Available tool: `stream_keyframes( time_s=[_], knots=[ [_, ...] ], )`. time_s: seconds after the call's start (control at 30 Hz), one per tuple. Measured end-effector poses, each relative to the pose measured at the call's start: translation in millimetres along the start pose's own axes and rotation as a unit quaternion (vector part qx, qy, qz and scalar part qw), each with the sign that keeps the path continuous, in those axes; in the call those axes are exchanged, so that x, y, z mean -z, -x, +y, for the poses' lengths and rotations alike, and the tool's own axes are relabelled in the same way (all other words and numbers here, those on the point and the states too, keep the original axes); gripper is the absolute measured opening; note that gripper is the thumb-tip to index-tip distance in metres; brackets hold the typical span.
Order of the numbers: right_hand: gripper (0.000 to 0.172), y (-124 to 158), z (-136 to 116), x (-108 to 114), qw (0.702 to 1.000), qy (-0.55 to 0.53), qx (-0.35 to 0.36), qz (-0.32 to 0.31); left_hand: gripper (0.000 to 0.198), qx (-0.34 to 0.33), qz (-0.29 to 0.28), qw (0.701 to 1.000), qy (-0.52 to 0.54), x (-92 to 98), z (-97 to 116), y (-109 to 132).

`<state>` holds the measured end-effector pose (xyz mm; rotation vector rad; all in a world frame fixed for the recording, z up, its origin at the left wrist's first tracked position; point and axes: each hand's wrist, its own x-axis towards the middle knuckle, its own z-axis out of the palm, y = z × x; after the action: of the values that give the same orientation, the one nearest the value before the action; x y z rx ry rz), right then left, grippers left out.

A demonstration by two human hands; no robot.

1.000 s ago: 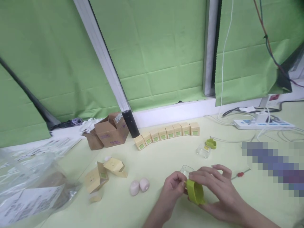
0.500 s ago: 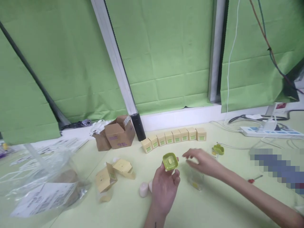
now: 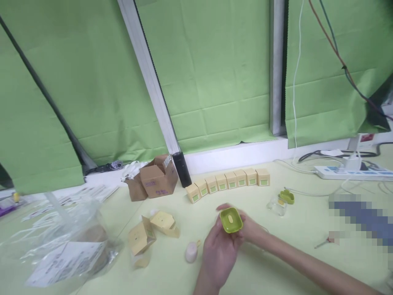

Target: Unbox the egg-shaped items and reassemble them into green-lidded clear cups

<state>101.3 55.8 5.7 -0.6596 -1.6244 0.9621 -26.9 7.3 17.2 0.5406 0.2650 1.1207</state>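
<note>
My left hand (image 3: pixel 220 255) is closed around the lower edge of a small square green lid (image 3: pixel 236 225), hollow side up, with a pale yellow oval in its middle. From the right, my right hand (image 3: pixel 249 228) reaches behind the lid; its fingers curl along the far side and are partly hidden. A pinkish-white rounded piece (image 3: pixel 191 252) with a small yellow tab lies left of my left wrist. Beyond my right arm lie a clear container (image 3: pixel 278 205) and a green scalloped lid (image 3: pixel 287 196).
Small yellow boxes (image 3: pixel 230 180) stand in a curved row at the back. Opened yellow boxes (image 3: pixel 141 236), a brown carton (image 3: pixel 158 180), a black cylinder (image 3: pixel 182 170) and a plastic bag (image 3: pixel 92 229) are leftward. A power strip (image 3: pixel 334 172) and a screwdriver (image 3: pixel 323 242) lie rightward.
My right hand has moved left and in behind the green lid, meeting my left hand. The lid sits slightly lower and further right in view; the camera has shifted a little too.
</note>
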Motion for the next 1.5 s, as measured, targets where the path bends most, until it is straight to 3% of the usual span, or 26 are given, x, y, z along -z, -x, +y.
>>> stream_keyframes(
  time_s=[0.17,0.27,0.37,0.5,0.77,0.97,1.13,1.33,1.5],
  knots=[
    [0.031,8,-13,63,0.991,0.068,-0.102,0.045,0.032,0.011,0.017,0.997,-0.069,1.8,-21,-5],
    [0.035,29,-18,76,0.982,0.06,-0.147,0.103,0.042,-0.002,0.074,0.991,-0.114,4.2,-33,-7],
    [0.034,47,-18,68,0.982,0.086,-0.134,0.104,0.048,-0.005,0.101,0.985,-0.137,6.5,-42,-8],
    [0.026,58,-19,54,0.978,0.182,-0.095,0.048,0.036,-0.025,0.069,0.989,-0.125,5.8,-46,-8],
    [0.031,64,-19,51,0.969,0.233,-0.076,0.023,0.025,-0.029,0.059,0.989,-0.131,1.8,-49,-5],
    [0.031,65,-15,54,0.962,0.265,-0.026,0.057,0.041,0.019,0.059,0.993,-0.103,5.9,-49,-4],
    [0.032,65,-20,58,0.954,0.292,0.062,-0.024,0.029,0.072,0.037,0.997,-0.005,3.1,-38,-6],
    [0.046,69,-16,51,0.944,0.306,0.057,-0.109,0.032,0.067,0.015,0.995,-0.072,-1.6,-47,-7],
    [0.043,71,-20,50,0.949,0.291,0.083,-0.084,0.023,0.063,0.008,0.992,-0.106,2.3,-47,-4]
  ],
)
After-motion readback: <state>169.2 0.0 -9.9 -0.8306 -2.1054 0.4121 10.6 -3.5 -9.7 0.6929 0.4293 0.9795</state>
